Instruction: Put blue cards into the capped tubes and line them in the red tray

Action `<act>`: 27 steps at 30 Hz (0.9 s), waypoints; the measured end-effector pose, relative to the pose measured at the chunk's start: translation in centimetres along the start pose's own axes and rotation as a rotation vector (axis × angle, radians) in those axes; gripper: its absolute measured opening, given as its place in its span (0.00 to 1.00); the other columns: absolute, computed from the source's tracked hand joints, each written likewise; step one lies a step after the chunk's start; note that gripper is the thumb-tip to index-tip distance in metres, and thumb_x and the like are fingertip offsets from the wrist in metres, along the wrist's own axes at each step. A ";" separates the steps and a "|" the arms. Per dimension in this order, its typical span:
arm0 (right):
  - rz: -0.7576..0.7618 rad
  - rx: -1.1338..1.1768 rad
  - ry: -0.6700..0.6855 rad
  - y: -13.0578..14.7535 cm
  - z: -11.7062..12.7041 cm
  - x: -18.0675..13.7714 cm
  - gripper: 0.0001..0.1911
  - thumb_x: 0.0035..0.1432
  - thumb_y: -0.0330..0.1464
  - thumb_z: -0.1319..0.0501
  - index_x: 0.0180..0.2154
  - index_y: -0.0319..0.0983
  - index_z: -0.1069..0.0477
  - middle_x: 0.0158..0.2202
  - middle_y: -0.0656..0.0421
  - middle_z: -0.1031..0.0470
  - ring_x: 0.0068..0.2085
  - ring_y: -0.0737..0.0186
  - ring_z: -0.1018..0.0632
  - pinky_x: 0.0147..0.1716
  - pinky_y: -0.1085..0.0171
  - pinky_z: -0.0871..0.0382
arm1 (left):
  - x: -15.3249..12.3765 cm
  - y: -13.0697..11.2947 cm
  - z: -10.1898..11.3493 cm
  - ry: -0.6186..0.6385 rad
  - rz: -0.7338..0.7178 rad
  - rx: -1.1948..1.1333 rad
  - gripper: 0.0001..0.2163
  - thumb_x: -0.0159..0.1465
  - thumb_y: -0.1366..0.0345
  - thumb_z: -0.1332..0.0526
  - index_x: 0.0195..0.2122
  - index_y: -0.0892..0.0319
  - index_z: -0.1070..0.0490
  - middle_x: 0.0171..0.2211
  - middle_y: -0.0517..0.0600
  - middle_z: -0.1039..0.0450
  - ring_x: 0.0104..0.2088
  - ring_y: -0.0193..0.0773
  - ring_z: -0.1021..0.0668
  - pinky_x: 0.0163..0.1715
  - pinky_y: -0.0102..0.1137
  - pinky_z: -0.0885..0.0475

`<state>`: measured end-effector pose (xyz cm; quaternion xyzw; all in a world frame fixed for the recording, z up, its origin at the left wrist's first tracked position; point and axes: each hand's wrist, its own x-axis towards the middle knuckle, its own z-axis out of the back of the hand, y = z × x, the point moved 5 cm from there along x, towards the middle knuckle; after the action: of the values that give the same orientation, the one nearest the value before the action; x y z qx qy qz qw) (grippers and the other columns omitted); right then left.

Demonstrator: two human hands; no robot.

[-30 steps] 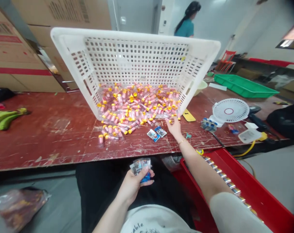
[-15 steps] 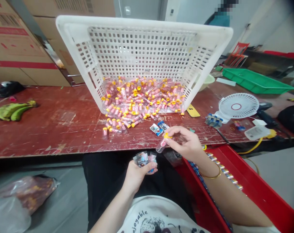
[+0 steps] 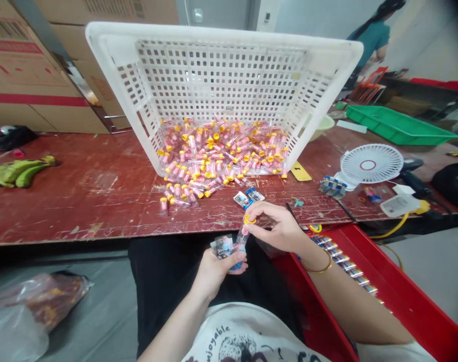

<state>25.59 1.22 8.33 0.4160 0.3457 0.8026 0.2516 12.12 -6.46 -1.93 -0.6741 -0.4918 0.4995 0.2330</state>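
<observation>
My left hand (image 3: 214, 269) is closed around a small stack of clear plastic packets (image 3: 223, 247) with printed cards, held over my lap. My right hand (image 3: 280, 226) pinches a clear tube with a yellow cap (image 3: 244, 229) and holds it upright, its lower end touching the packets. A white perforated basket (image 3: 146, 108) stands tilted on the red worn table (image 3: 100, 201), spilling a heap of pink tubes with yellow caps (image 3: 217, 153). Two small blue card packets (image 3: 247, 197) lie on the table just beyond my right hand.
A red bin (image 3: 402, 301) with a row of packed items sits at my right. A white fan (image 3: 370, 165), a green tray (image 3: 398, 128) and a black bag lie at the right; bananas (image 3: 19, 171) at the far left. Cardboard boxes stand behind. A person stands at the back right.
My right hand reached to the heap, took a yellow-capped tube, and brought it back down to the packets in my left hand. The left hand stayed put.
</observation>
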 end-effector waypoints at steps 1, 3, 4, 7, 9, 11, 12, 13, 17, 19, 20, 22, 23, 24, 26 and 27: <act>-0.017 -0.010 -0.038 -0.2 0.2 -0.2 0.04 0.54 0.28 0.36 0.31 0.40 0.31 0.33 0.57 0.27 0.36 0.61 0.25 0.37 0.61 0.29 | 0.0 0.0 0.1 -0.001 0.006 0.002 0.16 0.44 0.62 0.25 0.29 0.67 0.25 0.21 0.51 0.24 0.22 0.36 0.22 0.24 0.30 0.23; -0.031 -0.028 -0.088 -0.2 0.5 -0.5 0.04 0.54 0.28 0.36 0.30 0.40 0.31 0.33 0.57 0.26 0.37 0.60 0.24 0.38 0.60 0.29 | 0.1 0.0 0.2 -0.015 0.013 0.005 0.16 0.44 0.62 0.26 0.30 0.67 0.25 0.21 0.51 0.24 0.22 0.36 0.22 0.24 0.30 0.23; -0.028 -0.029 -0.090 -0.2 0.6 -0.7 0.04 0.54 0.28 0.36 0.30 0.40 0.31 0.33 0.56 0.26 0.38 0.60 0.24 0.38 0.60 0.29 | 0.2 0.0 0.2 -0.022 0.013 0.008 0.17 0.44 0.62 0.25 0.30 0.67 0.25 0.21 0.50 0.24 0.21 0.36 0.22 0.24 0.30 0.23; -0.035 0.011 -0.034 -0.4 0.4 -1.0 0.04 0.54 0.28 0.36 0.30 0.40 0.31 0.35 0.56 0.26 0.38 0.60 0.24 0.38 0.60 0.29 | 0.3 0.0 0.1 -0.026 0.016 0.012 0.17 0.43 0.63 0.25 0.30 0.67 0.25 0.21 0.50 0.24 0.20 0.34 0.23 0.24 0.30 0.23; -0.073 0.048 -0.017 -0.9 0.3 -1.0 0.04 0.55 0.29 0.37 0.30 0.40 0.31 0.35 0.56 0.26 0.38 0.60 0.24 0.37 0.61 0.28 | 0.3 0.0 0.0 -0.014 0.015 0.014 0.17 0.42 0.63 0.24 0.30 0.67 0.25 0.21 0.49 0.25 0.20 0.33 0.23 0.24 0.30 0.23; -0.089 0.044 -0.064 -1.2 0.4 -0.8 0.03 0.55 0.29 0.37 0.31 0.40 0.32 0.36 0.56 0.27 0.37 0.61 0.24 0.36 0.61 0.28 | 0.3 0.1 0.0 0.007 0.020 0.026 0.17 0.43 0.63 0.25 0.31 0.67 0.24 0.21 0.49 0.24 0.20 0.34 0.23 0.24 0.29 0.23; -0.074 0.021 -0.107 -1.2 0.5 -0.7 0.03 0.55 0.28 0.37 0.32 0.40 0.32 0.36 0.56 0.27 0.37 0.61 0.25 0.37 0.61 0.28 | 0.3 0.1 0.0 0.020 0.026 0.037 0.17 0.44 0.62 0.25 0.32 0.67 0.24 0.22 0.50 0.24 0.21 0.34 0.22 0.24 0.29 0.23; -0.044 -0.016 -0.154 -0.9 0.7 -0.6 0.04 0.55 0.27 0.37 0.32 0.40 0.32 0.35 0.56 0.27 0.37 0.61 0.25 0.38 0.60 0.29 | 0.3 0.1 0.0 0.032 0.033 0.050 0.17 0.46 0.61 0.26 0.33 0.67 0.24 0.23 0.51 0.23 0.22 0.35 0.22 0.24 0.29 0.23; 0.116 -0.176 -0.222 1.2 1.0 -1.0 0.07 0.54 0.23 0.38 0.34 0.40 0.32 0.35 0.55 0.27 0.40 0.59 0.25 0.41 0.58 0.30 | 0.2 0.1 0.2 0.029 0.038 0.063 0.17 0.47 0.61 0.27 0.34 0.67 0.23 0.25 0.53 0.22 0.25 0.36 0.21 0.25 0.29 0.23; 0.156 -0.243 -0.171 2.2 0.7 -1.4 0.08 0.54 0.23 0.38 0.35 0.40 0.31 0.37 0.55 0.27 0.40 0.60 0.25 0.42 0.58 0.30 | 0.2 0.0 0.2 0.009 0.024 0.041 0.18 0.44 0.62 0.25 0.33 0.67 0.23 0.23 0.51 0.23 0.22 0.35 0.22 0.25 0.30 0.23; 0.166 -0.272 -0.141 2.5 0.5 -1.7 0.09 0.54 0.23 0.38 0.36 0.41 0.31 0.38 0.55 0.27 0.41 0.60 0.25 0.42 0.58 0.30 | 0.2 -0.1 0.2 0.001 0.018 0.027 0.18 0.43 0.62 0.25 0.32 0.67 0.23 0.22 0.50 0.24 0.22 0.34 0.23 0.25 0.30 0.23; 0.180 -0.317 -0.098 2.9 0.3 -2.1 0.10 0.54 0.23 0.38 0.37 0.41 0.32 0.40 0.55 0.26 0.41 0.60 0.25 0.42 0.58 0.31 | 0.1 -0.1 0.2 -0.010 0.008 0.005 0.19 0.40 0.64 0.24 0.32 0.67 0.24 0.21 0.48 0.25 0.21 0.33 0.24 0.25 0.31 0.23; 0.187 -0.326 -0.088 3.0 0.2 -2.3 0.10 0.54 0.23 0.38 0.38 0.41 0.32 0.40 0.55 0.26 0.42 0.60 0.25 0.43 0.59 0.31 | 0.1 -0.2 0.2 -0.013 0.003 -0.002 0.19 0.40 0.64 0.24 0.32 0.67 0.24 0.20 0.48 0.26 0.21 0.33 0.25 0.25 0.32 0.22; 0.191 -0.327 -0.082 3.0 0.2 -2.4 0.10 0.54 0.23 0.38 0.38 0.42 0.32 0.40 0.56 0.26 0.42 0.60 0.25 0.42 0.59 0.31 | 0.1 -0.2 0.2 -0.013 -0.001 -0.009 0.19 0.39 0.65 0.24 0.31 0.67 0.24 0.20 0.47 0.26 0.20 0.32 0.25 0.25 0.32 0.22; 0.192 -0.309 -0.088 3.0 0.3 -2.4 0.11 0.54 0.23 0.38 0.38 0.41 0.32 0.40 0.55 0.26 0.42 0.60 0.25 0.42 0.59 0.30 | 0.1 -0.1 0.1 -0.007 -0.001 -0.019 0.19 0.39 0.66 0.23 0.30 0.67 0.24 0.20 0.46 0.27 0.20 0.32 0.26 0.25 0.32 0.22; 0.189 -0.294 -0.098 3.0 0.4 -2.4 0.11 0.54 0.23 0.38 0.38 0.41 0.32 0.40 0.55 0.26 0.42 0.60 0.25 0.42 0.59 0.30 | 0.1 -0.1 0.1 -0.005 0.003 -0.023 0.19 0.38 0.66 0.23 0.30 0.66 0.24 0.20 0.46 0.27 0.20 0.32 0.25 0.25 0.32 0.22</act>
<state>26.86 -2.17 9.59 0.4438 0.1713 0.8434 0.2499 11.95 -6.40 -1.94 -0.6762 -0.4970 0.4957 0.2234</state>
